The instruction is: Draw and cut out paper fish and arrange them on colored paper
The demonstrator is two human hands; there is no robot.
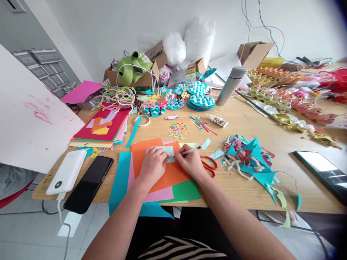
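My right hand (pixel 191 159) is closed around a pen (pixel 192 151), its tip over a small light blue piece of paper (pixel 170 159) that bears a dark line. With bent fingers, my left hand (pixel 153 162) presses that piece down from the left. Beneath it lies an orange sheet (pixel 141 175), on top of pink (pixel 162 194), green (pixel 187 193) and blue sheets (pixel 120 180). Red-handled scissors (pixel 211 166) rest beside my right wrist, their blades hidden. Small light blue strips (pixel 206 143) lie just beyond them.
Paper scraps (pixel 252 159) are heaped at right. Further back are confetti (pixel 177 130), a glue bottle (pixel 217 120), a metal flask (pixel 230 86) and blue wavy paper crafts (pixel 200 97). Left of me are stacked coloured sheets (pixel 119 124), a black phone (pixel 89 184) and a white power bank (pixel 67 171).
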